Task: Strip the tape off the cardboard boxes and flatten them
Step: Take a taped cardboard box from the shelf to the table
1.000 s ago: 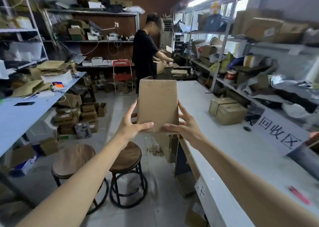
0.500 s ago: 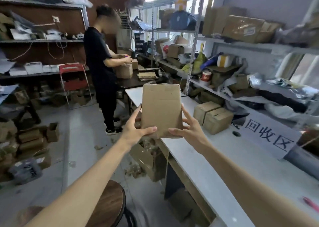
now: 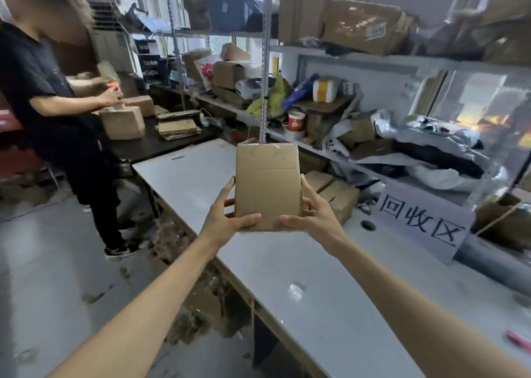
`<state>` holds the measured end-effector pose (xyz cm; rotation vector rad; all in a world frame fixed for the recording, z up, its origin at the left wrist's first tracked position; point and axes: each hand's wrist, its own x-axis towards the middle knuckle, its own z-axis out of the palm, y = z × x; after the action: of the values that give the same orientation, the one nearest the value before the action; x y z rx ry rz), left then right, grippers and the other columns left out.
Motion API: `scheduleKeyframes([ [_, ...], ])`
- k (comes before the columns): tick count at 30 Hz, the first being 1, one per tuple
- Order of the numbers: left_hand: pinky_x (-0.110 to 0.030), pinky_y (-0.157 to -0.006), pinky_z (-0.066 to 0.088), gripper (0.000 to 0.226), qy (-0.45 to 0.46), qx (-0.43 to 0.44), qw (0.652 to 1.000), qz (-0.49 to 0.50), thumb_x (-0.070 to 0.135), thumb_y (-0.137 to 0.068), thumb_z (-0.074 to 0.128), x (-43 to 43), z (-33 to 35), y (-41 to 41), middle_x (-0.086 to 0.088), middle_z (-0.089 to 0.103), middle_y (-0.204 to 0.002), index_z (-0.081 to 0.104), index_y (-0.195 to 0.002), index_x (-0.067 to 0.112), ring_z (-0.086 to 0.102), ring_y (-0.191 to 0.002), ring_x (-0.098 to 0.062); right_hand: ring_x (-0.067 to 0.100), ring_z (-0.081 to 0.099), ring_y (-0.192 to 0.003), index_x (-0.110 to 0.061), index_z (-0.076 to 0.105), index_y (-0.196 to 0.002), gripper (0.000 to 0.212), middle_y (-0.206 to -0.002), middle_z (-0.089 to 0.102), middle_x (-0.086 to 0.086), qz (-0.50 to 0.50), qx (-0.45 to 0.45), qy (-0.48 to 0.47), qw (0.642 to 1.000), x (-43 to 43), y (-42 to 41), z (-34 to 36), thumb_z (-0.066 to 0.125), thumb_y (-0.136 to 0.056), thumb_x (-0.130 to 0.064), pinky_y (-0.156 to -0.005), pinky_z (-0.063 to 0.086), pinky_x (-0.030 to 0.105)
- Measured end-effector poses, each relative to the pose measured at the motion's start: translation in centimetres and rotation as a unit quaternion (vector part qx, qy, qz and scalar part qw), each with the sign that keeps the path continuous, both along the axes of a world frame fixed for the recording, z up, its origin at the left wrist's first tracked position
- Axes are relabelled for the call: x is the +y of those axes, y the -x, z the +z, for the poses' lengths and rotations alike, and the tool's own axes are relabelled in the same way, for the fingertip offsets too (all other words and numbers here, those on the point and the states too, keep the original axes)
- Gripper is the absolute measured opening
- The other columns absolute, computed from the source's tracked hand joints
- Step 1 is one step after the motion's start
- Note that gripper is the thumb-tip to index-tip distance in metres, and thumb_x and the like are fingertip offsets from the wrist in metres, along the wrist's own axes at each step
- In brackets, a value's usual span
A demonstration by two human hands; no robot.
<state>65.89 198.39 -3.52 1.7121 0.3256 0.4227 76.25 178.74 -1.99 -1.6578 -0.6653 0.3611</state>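
Note:
A flat brown cardboard box [image 3: 267, 185] stands upright in front of me, held above the white table [image 3: 316, 285]. My left hand [image 3: 227, 219] grips its lower left edge, thumb across the front and fingers behind. My right hand [image 3: 313, 217] grips the lower right edge the same way. Two small closed cardboard boxes [image 3: 336, 191] sit on the table just behind the held box, partly hidden by it.
A person in black [image 3: 54, 113] works on boxes at a dark table [image 3: 161, 145] to the left, beside a stack of flattened cardboard [image 3: 178, 128]. Cluttered shelves [image 3: 359, 96] line the right wall. A white sign with characters [image 3: 419, 222] leans there. Cardboard scraps [image 3: 184, 317] lie under the table.
My view has swung right, from the stools and aisle toward the table and shelves. Both hands keep the same grip on the box, which now hangs over the table.

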Motion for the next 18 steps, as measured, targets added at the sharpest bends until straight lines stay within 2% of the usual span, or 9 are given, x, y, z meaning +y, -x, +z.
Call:
scheduleKeyframes([
  [3, -0.017, -0.071, 0.052, 0.102, 0.004, 0.000, 1.000, -0.010, 0.030, -0.070, 0.088, 2.5, -0.1, -5.0, 0.016, 0.050, -0.118, 0.026, -0.148, 0.050, 0.058, -0.104, -0.005, 0.023, 0.060, -0.110, -0.041, 0.020, -0.149, 0.105, -0.129, 0.050, 0.007, 0.001, 0.032, -0.022, 0.999, 2.3, -4.7, -0.7, 0.080, -0.072, -0.004, -0.088, 0.056, 0.039],
  [4, -0.017, -0.070, 0.052, 0.102, 0.003, 0.002, 1.000, -0.014, 0.030, -0.070, 0.088, 3.1, 0.0, -6.5, 0.018, 0.050, -0.116, 0.026, -0.148, 0.050, 0.058, -0.103, -0.005, 0.020, 0.061, -0.108, -0.041, 0.020, -0.149, 0.106, -0.128, 0.050, 0.006, -0.008, 0.039, -0.026, 0.999, 2.9, -6.0, -0.8, 0.080, -0.072, -0.003, -0.086, 0.057, 0.038],
  [6, -0.018, -0.072, 0.053, 0.102, 0.001, 0.002, 1.000, -0.026, 0.028, -0.069, 0.088, 4.3, 0.3, -9.4, 0.018, 0.050, -0.117, 0.026, -0.148, 0.049, 0.059, -0.105, -0.008, 0.009, 0.062, -0.102, -0.039, 0.018, -0.150, 0.107, -0.124, 0.052, 0.000, -0.022, 0.026, -0.028, 0.999, 4.0, -8.6, -0.9, 0.080, -0.071, -0.003, -0.073, 0.057, 0.023],
  [8, -0.019, -0.072, 0.056, 0.103, 0.007, 0.007, 0.999, -0.036, 0.027, -0.069, 0.088, 5.5, 0.2, -11.8, 0.017, 0.051, -0.119, 0.026, -0.149, 0.047, 0.060, -0.106, -0.009, 0.005, 0.062, -0.099, -0.037, 0.017, -0.151, 0.107, -0.123, 0.054, 0.000, -0.023, 0.024, -0.024, 0.999, 4.9, -10.7, -1.0, 0.080, -0.071, -0.003, -0.067, 0.053, 0.015],
  [11, -0.022, -0.077, 0.056, 0.103, 0.006, 0.015, 0.999, -0.046, 0.026, -0.070, 0.088, 6.8, 0.1, -14.6, 0.008, 0.052, -0.125, 0.026, -0.150, 0.047, 0.060, -0.111, -0.015, 0.009, 0.060, -0.105, -0.039, 0.016, -0.151, 0.108, -0.127, 0.053, 0.003, -0.043, 0.026, -0.023, 0.998, 6.0, -12.7, -1.2, 0.081, -0.071, -0.007, -0.068, 0.053, 0.015],
  [13, -0.020, -0.074, 0.055, 0.103, -0.001, 0.017, 0.998, -0.058, 0.026, -0.071, 0.087, 7.8, -0.2, -16.4, 0.004, 0.050, -0.129, 0.025, -0.150, 0.047, 0.059, -0.113, -0.018, 0.006, 0.057, -0.108, -0.039, 0.016, -0.151, 0.107, -0.131, 0.052, 0.000, -0.054, 0.017, -0.021, 0.998, 6.6, -13.9, -1.6, 0.081, -0.071, -0.009, -0.070, 0.052, 0.013],
  [18, -0.019, -0.072, 0.056, 0.102, 0.001, 0.015, 0.995, -0.098, 0.024, -0.071, 0.088, 9.4, -1.9, -19.4, 0.005, 0.051, -0.130, 0.026, -0.148, 0.049, 0.060, -0.111, -0.017, 0.004, 0.054, -0.113, -0.038, 0.016, -0.151, 0.107, -0.135, 0.053, -0.002, -0.093, 0.000, -0.017, 0.995, 7.8, -15.3, -3.2, 0.082, -0.072, -0.011, -0.072, 0.051, 0.011],
])
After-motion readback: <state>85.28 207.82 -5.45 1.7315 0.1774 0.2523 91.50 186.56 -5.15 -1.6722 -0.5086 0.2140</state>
